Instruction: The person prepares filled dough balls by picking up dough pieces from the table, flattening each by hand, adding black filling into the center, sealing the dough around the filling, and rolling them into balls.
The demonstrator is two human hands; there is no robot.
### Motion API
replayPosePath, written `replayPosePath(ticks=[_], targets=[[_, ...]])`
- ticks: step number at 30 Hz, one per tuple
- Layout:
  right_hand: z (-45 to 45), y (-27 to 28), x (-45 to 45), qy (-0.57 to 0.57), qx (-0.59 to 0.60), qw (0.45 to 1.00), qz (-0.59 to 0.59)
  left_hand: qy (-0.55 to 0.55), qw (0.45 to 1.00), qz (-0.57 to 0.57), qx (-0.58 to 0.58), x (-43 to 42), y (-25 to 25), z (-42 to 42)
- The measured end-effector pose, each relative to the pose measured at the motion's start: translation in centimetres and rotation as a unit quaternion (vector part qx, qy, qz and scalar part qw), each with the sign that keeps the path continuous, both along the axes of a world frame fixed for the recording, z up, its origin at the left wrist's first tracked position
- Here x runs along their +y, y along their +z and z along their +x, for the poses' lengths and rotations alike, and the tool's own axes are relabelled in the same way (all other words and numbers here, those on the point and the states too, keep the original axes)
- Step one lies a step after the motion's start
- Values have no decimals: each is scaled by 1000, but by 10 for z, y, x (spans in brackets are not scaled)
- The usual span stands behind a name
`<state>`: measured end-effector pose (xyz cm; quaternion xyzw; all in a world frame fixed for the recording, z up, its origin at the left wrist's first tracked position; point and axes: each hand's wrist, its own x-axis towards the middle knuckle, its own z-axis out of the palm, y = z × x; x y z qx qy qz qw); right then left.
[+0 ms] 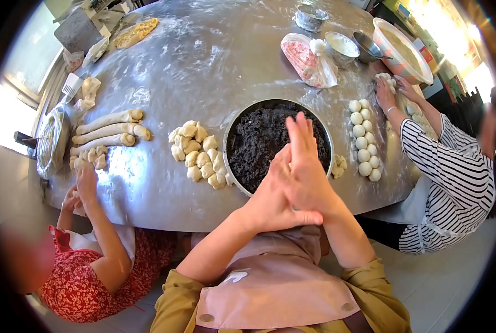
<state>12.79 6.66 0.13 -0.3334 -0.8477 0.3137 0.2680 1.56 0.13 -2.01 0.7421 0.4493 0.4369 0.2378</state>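
My left hand and my right hand are pressed palm to palm above the near part of a round metal pan. Dark crumbly filling fills the pan. The fingers of my right hand point away from me, stretched out, and its thumb sticks out to the side. My left hand lies partly behind it, its fingers mostly covered. Whether anything lies between the palms is hidden. Left of the pan is a pile of pale dough pieces; a smaller pile sits at its right.
Co-workers stand left, near dough rolls, and right, by rows of white dough balls. Farther back are a bag of pink filling, metal bowls, a large basin and yellow dough.
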Motion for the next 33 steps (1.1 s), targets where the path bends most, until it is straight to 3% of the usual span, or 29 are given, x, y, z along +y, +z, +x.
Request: replayPosePath(ticks=[1,5,6,8,9,10,11,12,14,15,18,19,20,23,26,27,29,31,33], targets=[[0,5,-6,16,-2,999,45,-2,1000,-5,-31,-2,5,0],[-4,-1,23,-100,-17,991,-85,8,988,-54,-142,-17,13,16],[-4,2,27,-129,-2,987,-95,8,994,-65,-83,-15,10,15],[-6,7,5,-58,-17,996,-65,10,995,-93,34,-13,0,14],[-3,10,-8,7,17,1000,-11,23,993,-100,-57,-11,9,11],[-5,17,-18,25,6,1000,4,42,993,-84,-78,-10,8,13],[-8,11,-13,11,48,998,-29,60,991,-67,-98,-9,8,14],[-13,4,-4,-4,90,994,-62,84,996,-17,17,-11,4,14],[-16,1,19,-134,158,960,-190,121,989,-72,-38,-11,10,28],[-14,6,9,-94,177,957,-212,130,991,-14,18,-11,4,30],[-6,17,-20,20,203,950,-238,141,990,-18,4,-3,12,11],[-5,8,-23,22,294,903,-314,156,980,-114,47,-4,13,3],[-3,8,-25,5,249,940,-232,199,979,-30,43,2,2,-1],[6,12,-13,-6,137,990,33,242,958,-102,-114,-2,10,-5],[7,9,-18,-22,112,991,71,221,959,-109,-137,-6,5,-3],[9,9,-20,-34,91,991,93,231,956,-149,-98,-7,2,-2],[13,9,-23,-60,48,988,137,231,958,-114,-127,-8,3,0],[16,12,-22,-2,51,992,116,234,958,-93,-139,-11,1,1],[24,15,-14,81,49,993,73,224,944,-97,-222,-11,2,1]])
